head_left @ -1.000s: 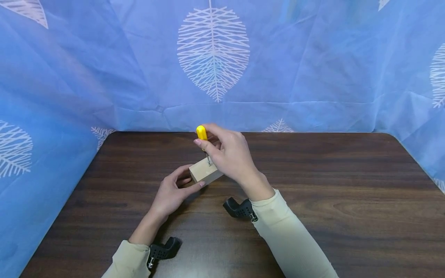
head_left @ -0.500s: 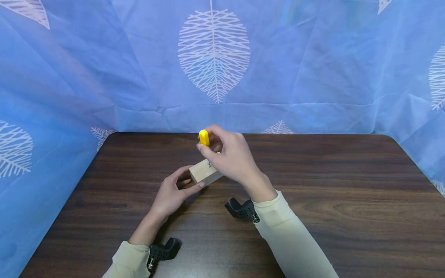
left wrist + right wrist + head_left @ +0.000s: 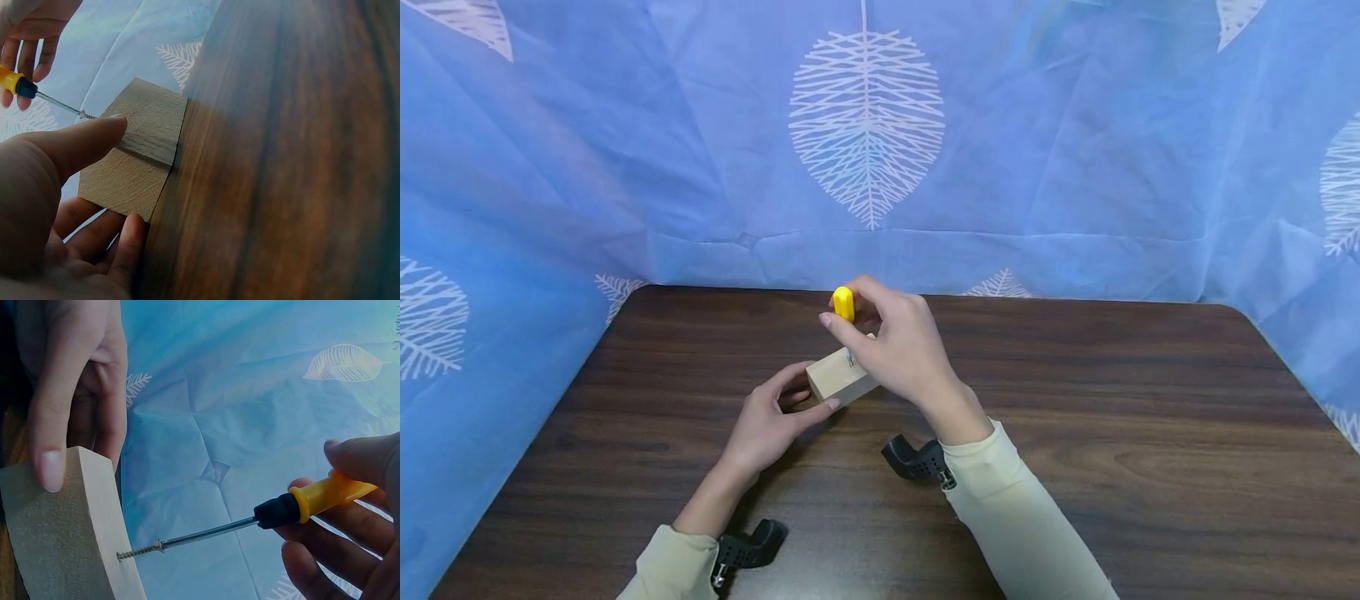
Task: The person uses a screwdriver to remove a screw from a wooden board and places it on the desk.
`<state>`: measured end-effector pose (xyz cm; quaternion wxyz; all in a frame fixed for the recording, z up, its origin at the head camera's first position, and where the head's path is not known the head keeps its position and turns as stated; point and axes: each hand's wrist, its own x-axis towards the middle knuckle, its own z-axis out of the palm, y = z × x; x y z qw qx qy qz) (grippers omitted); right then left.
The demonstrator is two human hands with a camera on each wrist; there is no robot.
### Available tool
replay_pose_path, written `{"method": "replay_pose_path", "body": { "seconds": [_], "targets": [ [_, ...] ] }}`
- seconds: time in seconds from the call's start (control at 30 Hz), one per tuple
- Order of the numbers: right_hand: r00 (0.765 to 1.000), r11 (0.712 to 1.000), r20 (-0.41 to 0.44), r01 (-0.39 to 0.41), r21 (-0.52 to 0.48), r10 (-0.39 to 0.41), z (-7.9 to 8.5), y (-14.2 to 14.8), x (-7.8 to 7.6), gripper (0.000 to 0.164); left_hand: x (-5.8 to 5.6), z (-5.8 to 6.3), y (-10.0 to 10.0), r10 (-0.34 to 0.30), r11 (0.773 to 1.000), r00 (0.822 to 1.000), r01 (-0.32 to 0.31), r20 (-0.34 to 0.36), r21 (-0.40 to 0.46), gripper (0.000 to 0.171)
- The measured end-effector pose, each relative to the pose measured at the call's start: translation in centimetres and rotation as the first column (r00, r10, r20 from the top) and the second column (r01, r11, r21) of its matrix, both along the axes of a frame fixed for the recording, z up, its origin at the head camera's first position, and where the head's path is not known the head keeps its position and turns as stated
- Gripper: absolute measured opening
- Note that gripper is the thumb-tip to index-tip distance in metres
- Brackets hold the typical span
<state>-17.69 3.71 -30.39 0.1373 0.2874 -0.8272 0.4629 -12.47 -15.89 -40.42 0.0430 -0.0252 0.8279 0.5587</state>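
A pale wooden block [image 3: 841,377] is gripped by my left hand [image 3: 767,423] between thumb and fingers, at its near left end. It rests on the table. My right hand [image 3: 910,343] holds a screwdriver [image 3: 322,497] by its yellow handle, thumb on one side and fingers on the other. Past a black collar, the metal shaft runs to the head of a screw [image 3: 140,552]. The screw's point is in the block's upper face, and much of its thread still shows. In the left wrist view, the block's end grain [image 3: 125,187] faces the camera.
The dark wood-grain table [image 3: 1112,433] spreads around both hands. A blue cloth [image 3: 715,125] with white leaf prints hangs behind and at the sides. Black wrist-worn mounts [image 3: 917,458] stick out by both sleeves.
The screwdriver handle has tipped slightly right and stands a little more upright, and my right fingers have shifted on it. My left hand and the block stay nearly in place. The head view has tilted slightly.
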Motion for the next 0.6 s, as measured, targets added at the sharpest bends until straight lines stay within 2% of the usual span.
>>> {"method": "replay_pose_path", "body": {
  "seconds": [0.2,0.37,0.6],
  "targets": [
    [0.999,0.999,-0.018,0.036,0.032,-0.036,-0.25,0.35,0.56,0.011,0.42,-0.09,0.24,0.013,1.000,1.000,-0.013,0.019,-0.009,0.062],
    [0.999,0.998,-0.009,0.034,0.043,-0.034,-0.30,0.35,0.94,0.013,0.88,-0.04,0.11,0.026,0.999,0.999,-0.025,0.027,-0.024,0.062],
    [0.998,0.996,-0.057,0.040,0.077,-0.035,-0.03,0.04,0.88,0.014,0.42,0.17,0.08,0.011,1.000,1.000,-0.011,0.011,-0.011,0.060]
  ]
}}
